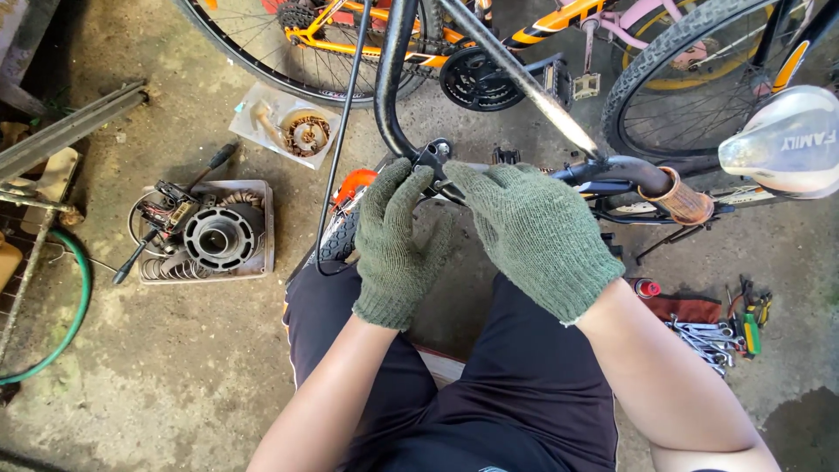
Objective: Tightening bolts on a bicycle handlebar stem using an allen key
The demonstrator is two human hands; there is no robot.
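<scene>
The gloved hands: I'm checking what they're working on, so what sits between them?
In the head view, a small black metal bracket on the dark handlebar sits between the left hand and right hand.

I see my gloved left hand [395, 249] and right hand [533, 236] meeting on the handlebar clamp [434, 157] at twelve o'clock. Spanners [710, 339] lie at three o'clock, a motor part [214, 236] at nine.

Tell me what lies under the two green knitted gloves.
Under the left glove and right glove sits a black clamp fitting on the black handlebar; the part beneath the palms is hidden.
</scene>
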